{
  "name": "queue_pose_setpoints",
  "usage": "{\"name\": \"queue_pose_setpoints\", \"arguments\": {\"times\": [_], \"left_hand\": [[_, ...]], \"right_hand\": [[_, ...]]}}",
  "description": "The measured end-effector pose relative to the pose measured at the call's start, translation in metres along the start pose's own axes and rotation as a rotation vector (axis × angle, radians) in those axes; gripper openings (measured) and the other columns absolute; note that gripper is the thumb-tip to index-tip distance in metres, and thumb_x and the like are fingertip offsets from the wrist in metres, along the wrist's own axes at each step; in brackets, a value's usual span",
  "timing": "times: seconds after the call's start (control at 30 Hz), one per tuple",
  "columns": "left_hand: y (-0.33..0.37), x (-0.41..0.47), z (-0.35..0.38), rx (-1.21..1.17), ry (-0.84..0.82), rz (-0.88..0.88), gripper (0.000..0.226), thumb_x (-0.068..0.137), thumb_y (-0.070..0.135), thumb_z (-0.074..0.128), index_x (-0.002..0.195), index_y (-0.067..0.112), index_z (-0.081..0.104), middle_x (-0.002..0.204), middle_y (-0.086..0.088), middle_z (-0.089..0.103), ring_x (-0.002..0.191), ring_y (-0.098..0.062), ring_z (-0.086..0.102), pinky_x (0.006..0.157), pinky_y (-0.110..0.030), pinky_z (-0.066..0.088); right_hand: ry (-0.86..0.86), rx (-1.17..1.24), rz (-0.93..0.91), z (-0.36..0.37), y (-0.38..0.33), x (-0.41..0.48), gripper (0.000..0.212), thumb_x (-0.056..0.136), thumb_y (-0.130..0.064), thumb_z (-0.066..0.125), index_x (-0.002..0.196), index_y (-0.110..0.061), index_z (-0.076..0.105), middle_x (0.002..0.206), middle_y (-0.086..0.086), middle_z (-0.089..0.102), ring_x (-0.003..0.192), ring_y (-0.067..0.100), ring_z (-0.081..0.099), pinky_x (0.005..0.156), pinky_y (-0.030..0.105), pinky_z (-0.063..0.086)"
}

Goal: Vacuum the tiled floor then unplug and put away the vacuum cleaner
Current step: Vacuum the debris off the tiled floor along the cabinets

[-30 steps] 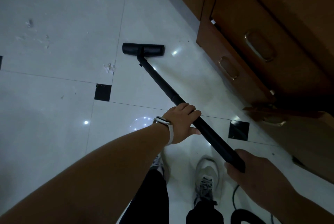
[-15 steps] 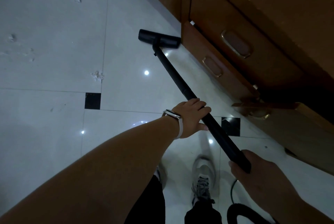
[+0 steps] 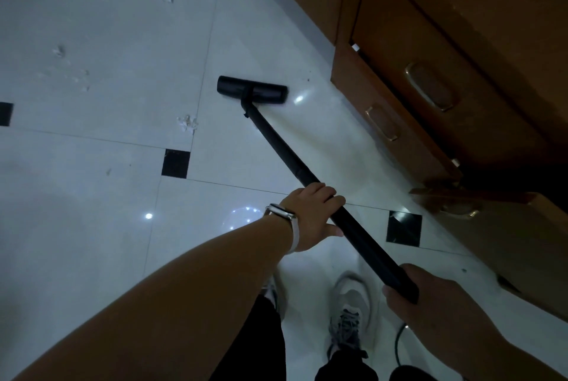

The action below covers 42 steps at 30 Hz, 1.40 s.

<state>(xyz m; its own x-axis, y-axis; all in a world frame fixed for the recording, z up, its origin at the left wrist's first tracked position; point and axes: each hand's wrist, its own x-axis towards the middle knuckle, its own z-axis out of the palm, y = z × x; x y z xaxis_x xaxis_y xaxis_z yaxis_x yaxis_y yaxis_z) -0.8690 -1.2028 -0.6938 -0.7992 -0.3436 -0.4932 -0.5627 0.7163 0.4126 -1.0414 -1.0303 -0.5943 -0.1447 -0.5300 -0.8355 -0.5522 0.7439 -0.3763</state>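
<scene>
the vacuum wand [image 3: 289,154] runs from my hands up toward 11 o'clock, its floor head [image 3: 252,93] flat on the tiled floor [image 3: 92,227]. my left hand [image 3: 313,217] grasps the wand midway, fingers curled over the tube. my right hand [image 3: 436,307] clamps round its near end, down at 5 o'clock. pale scraps [image 3: 187,124] lie at 8 o'clock of the head, just beside a tile joint. wooden drawers [image 3: 430,88] stand at 2 o'clock, near the head but apart. a watch [image 3: 281,211] sits on my left wrist.
</scene>
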Motion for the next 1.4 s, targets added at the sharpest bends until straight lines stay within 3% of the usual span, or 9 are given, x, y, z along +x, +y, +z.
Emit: {"name": "queue_pose_setpoints", "arguments": {"times": [0.47,1.03,1.4], "left_hand": [[-0.037,-0.076,0.037,-0.075,0.088,-0.246,0.061,0.092,0.058,0.046,0.141,0.022,0.039,0.146,-0.003,0.042,0.139,-0.027,0.031,0.109,-0.042,0.035],[-0.087,-0.103,0.041,-0.103,0.122,-0.215,0.062,0.092,0.057,0.048,0.141,0.021,0.04,0.147,-0.004,0.042,0.14,-0.028,0.03,0.11,-0.043,0.035],[-0.139,-0.14,0.029,-0.085,0.107,-0.262,0.061,0.093,0.058,0.045,0.142,0.021,0.038,0.146,-0.004,0.042,0.137,-0.027,0.032,0.11,-0.042,0.034]], "right_hand": [[-0.119,-0.17,-0.137,0.031,-0.039,0.02,0.024,0.091,-0.045,0.058,0.077,-0.026,0.052,0.059,0.001,0.057,0.047,0.005,0.049,0.051,0.025,0.047],[-0.097,-0.232,-0.12,0.064,-0.092,0.019,0.024,0.093,-0.05,0.053,0.082,-0.028,0.052,0.059,0.0,0.058,0.046,0.006,0.052,0.047,0.019,0.041],[-0.111,-0.306,-0.115,0.095,-0.142,0.044,0.023,0.092,-0.05,0.054,0.084,-0.029,0.052,0.061,-0.001,0.061,0.05,0.007,0.058,0.049,0.019,0.046]]}}
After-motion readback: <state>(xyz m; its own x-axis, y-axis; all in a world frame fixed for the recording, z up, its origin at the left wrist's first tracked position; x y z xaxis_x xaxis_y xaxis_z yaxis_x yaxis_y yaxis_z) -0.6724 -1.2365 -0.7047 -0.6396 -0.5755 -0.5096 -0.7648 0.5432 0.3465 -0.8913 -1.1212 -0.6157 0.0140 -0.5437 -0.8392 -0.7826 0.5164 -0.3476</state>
